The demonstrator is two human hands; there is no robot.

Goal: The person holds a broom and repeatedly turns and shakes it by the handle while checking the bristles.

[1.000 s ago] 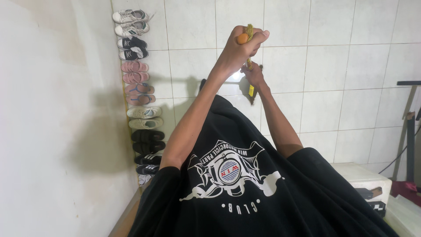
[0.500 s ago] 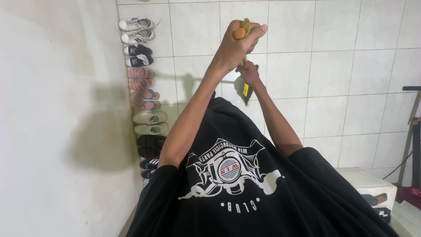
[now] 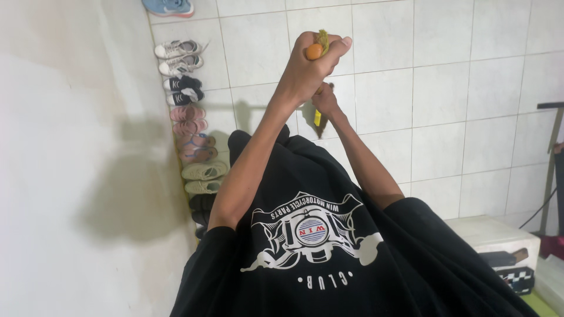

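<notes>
Left hand (image 3: 310, 63) is wrapped tight around the top of a stick (image 3: 318, 82), with the thumb laid over the stick's orange end. Right hand (image 3: 324, 101) is closed around the same stick just below the left hand, and a yellow part of the stick is seen under its fingers. Both arms are stretched out over a white tiled floor (image 3: 446, 100). A black shirt (image 3: 329, 258) with a white picture on it is seen below the hands, close to the camera. Far off to the left of the hands, a row of shoes (image 3: 191, 117) is lined up along the foot of a white wall (image 3: 70, 147). Low down and to the right of the hands, a white box (image 3: 499, 235) is seen on the floor.
</notes>
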